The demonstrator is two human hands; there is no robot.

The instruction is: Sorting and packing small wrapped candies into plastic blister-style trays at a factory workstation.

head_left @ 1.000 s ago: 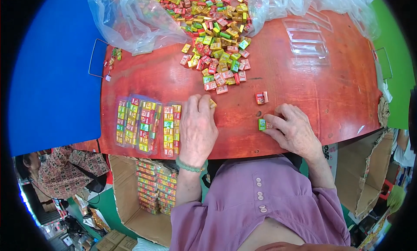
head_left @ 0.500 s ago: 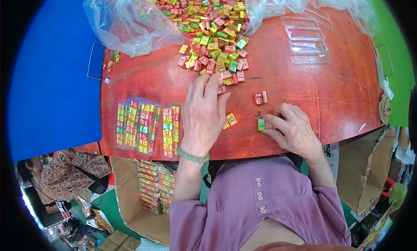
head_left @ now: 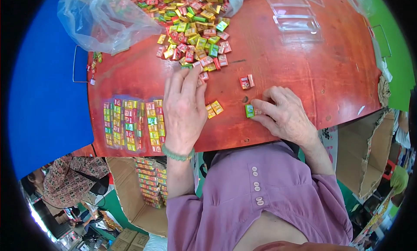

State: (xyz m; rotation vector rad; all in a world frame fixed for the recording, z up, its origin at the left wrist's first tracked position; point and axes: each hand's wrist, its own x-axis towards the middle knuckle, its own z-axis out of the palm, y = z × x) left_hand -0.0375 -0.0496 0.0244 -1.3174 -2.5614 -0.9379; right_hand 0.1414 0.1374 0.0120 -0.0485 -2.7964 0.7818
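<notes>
As the right hand [head_left: 284, 114] pinches a miniature green carton [head_left: 249, 110] between thumb and bent fingers, a pinkish carton [head_left: 258, 112] shows right beside it, partly covered by the fingertips. The green one is a small, crisp-edged block with a lighter printed patch on its upward face. At about the same depth, on the person's left, clear plastic trays [head_left: 132, 141] stand side by side on the red counter [head_left: 299, 73], filled with neat columns of cartons, mostly yellow and red with a few green; their walls gleam faintly. Between the two hands lies a yellow pair [head_left: 214, 109], two glossy, golden cartons flush against each other and set at a slant. The left hand [head_left: 186, 114], a green beaded bracelet [head_left: 178, 154] at its wrist, reaches past them with fingers extended and slightly parted; whether its fingertips grip anything, I cannot tell. A little farther off, a red pair [head_left: 246, 82] sits apart, one carton showing its printed front, the other a paler side. Beyond the left fingertips spreads a jumbled heap [head_left: 200, 34] of shiny red, yellow, orange and green cartons, tipped every way, with a crumpled translucent bag [head_left: 104, 25] to its left. Empty clear trays [head_left: 295, 23] lie at the far right.
</notes>
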